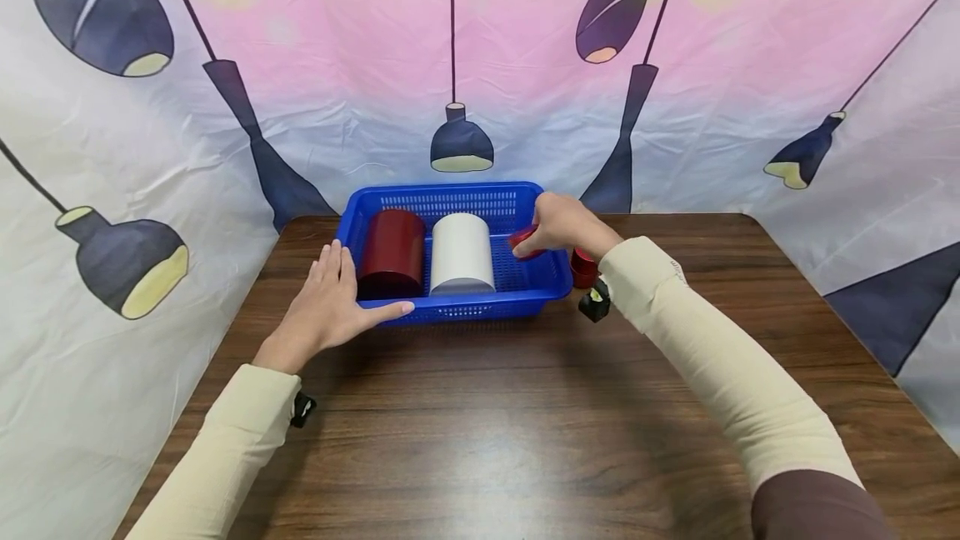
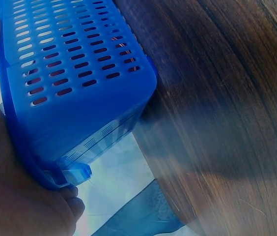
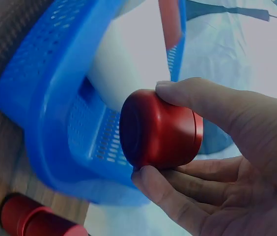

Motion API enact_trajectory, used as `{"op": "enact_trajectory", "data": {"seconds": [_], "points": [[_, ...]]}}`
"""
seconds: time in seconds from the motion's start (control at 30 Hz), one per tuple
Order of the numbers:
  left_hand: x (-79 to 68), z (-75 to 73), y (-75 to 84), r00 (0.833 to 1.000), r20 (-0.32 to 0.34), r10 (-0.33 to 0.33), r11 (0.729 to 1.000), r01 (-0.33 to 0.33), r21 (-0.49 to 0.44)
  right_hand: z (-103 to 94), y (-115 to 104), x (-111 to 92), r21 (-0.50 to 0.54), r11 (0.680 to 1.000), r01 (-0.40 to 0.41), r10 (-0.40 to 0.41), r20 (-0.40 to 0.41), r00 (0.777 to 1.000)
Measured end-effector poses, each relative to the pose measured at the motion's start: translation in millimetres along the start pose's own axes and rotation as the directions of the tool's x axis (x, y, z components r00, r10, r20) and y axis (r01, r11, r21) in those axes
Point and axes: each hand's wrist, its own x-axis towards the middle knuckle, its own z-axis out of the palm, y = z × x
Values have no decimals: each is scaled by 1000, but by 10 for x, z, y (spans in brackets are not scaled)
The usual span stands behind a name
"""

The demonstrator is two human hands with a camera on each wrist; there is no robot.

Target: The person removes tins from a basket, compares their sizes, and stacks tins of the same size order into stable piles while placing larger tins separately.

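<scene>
Plastic mesh in bright blue makes up the rectangular perforated basket (image 1: pixel 450 307) at the far middle of the dark wood-grain surface (image 1: pixel 525 423). Two smooth cylinders lie on their sides in it, side by side, long axes running away from me: a glossy dark red canister (image 1: pixel 392 252) on the left and a matte white canister (image 1: pixel 461 252) just right of it.

My right hand (image 1: pixel 564 225) is over the basket's right end, thumb and fingers curled round a small, round, red metallic tin (image 3: pixel 158 130) — a short, squat drum, smooth-sided with a fine seam near one end. Its flat face points down into the basket toward the white canister, its axis tilted.

My left hand (image 1: pixel 326 307) lies spread, fingers straight, palm against the basket's left wall and thumb along its front rim.

Another red cylindrical tin (image 1: pixel 583 267) rests on the surface just outside the basket's right wall — lying on its side in the right wrist view.
</scene>
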Motion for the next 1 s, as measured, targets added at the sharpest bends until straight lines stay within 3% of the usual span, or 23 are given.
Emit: {"op": "enact_trajectory", "data": {"seconds": [0.3, 0.57, 1.0], "points": [[1, 0, -7, 1000, -2, 3, 1000, -3, 7, -161, 277, -141, 100, 995, -19, 27, -86, 996], [11, 15, -16, 1000, -5, 1, 1000, -1, -8, -217, 551, -199, 96, 993, -65, 77, -132, 988], [10, 21, -19, 1000, -11, -1, 1000, 0, -15, -175, 869, -230, 156, 979, -128, 146, -110, 983]]}}
